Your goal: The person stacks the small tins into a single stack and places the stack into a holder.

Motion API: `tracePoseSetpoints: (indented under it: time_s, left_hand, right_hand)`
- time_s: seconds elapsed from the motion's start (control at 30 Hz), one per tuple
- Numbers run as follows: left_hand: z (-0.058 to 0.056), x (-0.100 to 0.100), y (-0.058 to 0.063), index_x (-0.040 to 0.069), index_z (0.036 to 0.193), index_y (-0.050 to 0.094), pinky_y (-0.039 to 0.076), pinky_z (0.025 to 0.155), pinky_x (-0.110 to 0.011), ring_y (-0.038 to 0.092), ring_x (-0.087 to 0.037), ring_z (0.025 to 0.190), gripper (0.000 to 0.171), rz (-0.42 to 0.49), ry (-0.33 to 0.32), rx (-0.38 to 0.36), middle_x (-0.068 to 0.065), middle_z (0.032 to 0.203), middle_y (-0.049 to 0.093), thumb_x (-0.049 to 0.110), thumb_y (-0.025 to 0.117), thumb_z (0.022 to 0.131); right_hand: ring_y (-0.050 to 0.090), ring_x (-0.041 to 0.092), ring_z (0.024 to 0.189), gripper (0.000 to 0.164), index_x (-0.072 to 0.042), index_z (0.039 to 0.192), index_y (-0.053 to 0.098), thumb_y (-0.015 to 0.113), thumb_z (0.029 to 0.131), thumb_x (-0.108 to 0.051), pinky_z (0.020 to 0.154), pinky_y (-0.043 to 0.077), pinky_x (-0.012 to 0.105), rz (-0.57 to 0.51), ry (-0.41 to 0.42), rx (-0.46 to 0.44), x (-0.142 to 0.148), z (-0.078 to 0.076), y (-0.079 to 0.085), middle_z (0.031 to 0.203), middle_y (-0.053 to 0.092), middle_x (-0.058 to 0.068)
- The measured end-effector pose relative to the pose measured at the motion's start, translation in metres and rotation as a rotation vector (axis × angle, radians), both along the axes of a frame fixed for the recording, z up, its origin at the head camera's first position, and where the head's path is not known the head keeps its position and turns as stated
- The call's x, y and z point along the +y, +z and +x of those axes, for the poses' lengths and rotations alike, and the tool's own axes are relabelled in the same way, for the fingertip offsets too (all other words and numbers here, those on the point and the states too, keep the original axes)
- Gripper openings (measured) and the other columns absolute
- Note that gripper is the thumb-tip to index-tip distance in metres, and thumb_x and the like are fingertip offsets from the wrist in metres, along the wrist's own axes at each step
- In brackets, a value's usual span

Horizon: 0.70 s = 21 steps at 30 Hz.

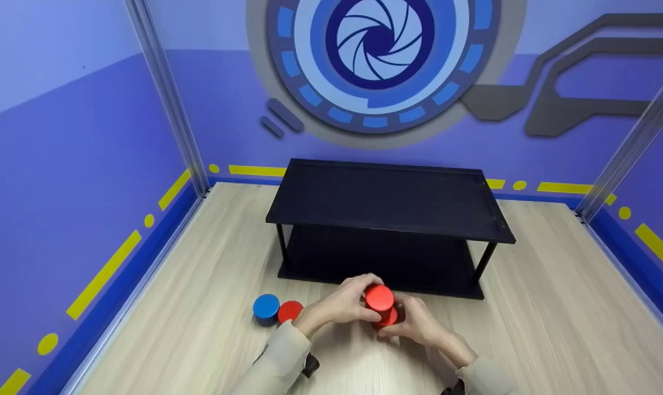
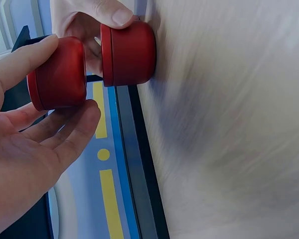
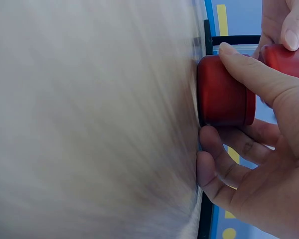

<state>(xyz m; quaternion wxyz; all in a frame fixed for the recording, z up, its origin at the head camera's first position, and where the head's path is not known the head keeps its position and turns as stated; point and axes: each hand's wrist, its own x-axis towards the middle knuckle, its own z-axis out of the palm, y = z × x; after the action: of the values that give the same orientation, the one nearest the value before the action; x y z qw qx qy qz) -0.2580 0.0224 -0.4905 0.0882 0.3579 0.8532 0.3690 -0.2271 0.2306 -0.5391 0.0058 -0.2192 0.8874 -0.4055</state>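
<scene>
Between the thumb and fingers of my left hand (image 1: 345,302) is a small round red lidded tin (image 1: 379,298), held in the air. My right hand (image 1: 421,323) grips a second red tin (image 3: 222,92) low at the tabletop, thumb on one side and fingers on the other. The left wrist view shows a narrow gap between the upper tin (image 2: 60,74) and the lower tin (image 2: 129,54). Left of my left wrist, a third red tin (image 1: 290,311) stands on the table beside a blue tin (image 1: 266,308), partly hidden by the forearm.
A black two-level shelf (image 1: 386,200) stands just beyond my hands, its lower board (image 1: 375,258) under the raised top. The wood-patterned table (image 1: 199,329) is bordered by blue printed walls (image 1: 90,181) with metal corner posts (image 1: 169,93).
</scene>
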Motion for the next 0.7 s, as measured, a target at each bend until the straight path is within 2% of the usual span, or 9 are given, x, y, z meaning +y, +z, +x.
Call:
tracePoseSetpoints:
  time_s: [0.7]
  left_hand:
    - [-0.0002,0.0089,-0.0066,0.016,0.116,0.057,0.044,0.084,-0.018,0.054,-0.004,0.095,0.051,0.0,0.004,-0.013,0.004,0.108,0.063,0.02,0.082,0.072]
  right_hand:
    - [0.064,0.017,0.099,0.063,-0.007,0.114,0.062,0.089,0.063,-0.031,0.089,0.051,0.031,0.024,-0.031,0.024,-0.0011,0.0004,0.0,0.107,0.069,0.003]
